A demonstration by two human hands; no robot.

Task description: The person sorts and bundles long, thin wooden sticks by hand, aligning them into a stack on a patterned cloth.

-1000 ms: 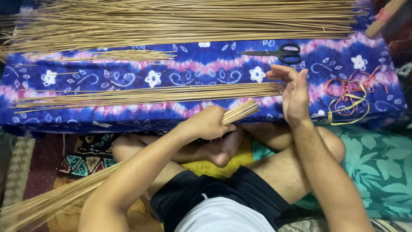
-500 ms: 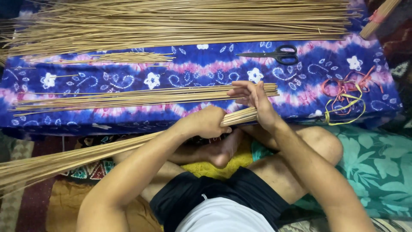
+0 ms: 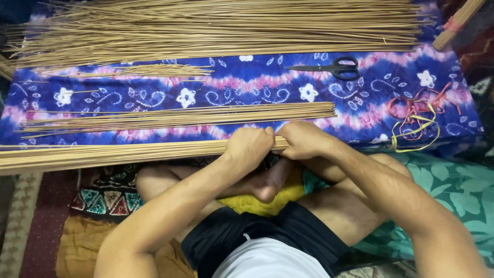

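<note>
Both my hands grip one long bundle of thin tan sticks [image 3: 113,153] that lies level along the near edge of the blue patterned cloth [image 3: 257,82]. My left hand [image 3: 248,146] is closed around the bundle. My right hand [image 3: 301,140] is closed over its right end, right beside the left hand. The bundle's far end runs off the left side of the view. Just beyond my hands a flat row of loose sticks [image 3: 175,117] lies on the cloth.
A large heap of sticks [image 3: 216,25] covers the far part of the cloth. Black scissors [image 3: 329,67] lie at the right, with red and yellow bands [image 3: 414,116] near them. A tied stick bundle [image 3: 457,23] sits top right. My crossed legs are below.
The bundle swung up from a downward-left slant to level along the cloth's edge. My right hand came down from above the loose sticks and closed on the bundle's end.
</note>
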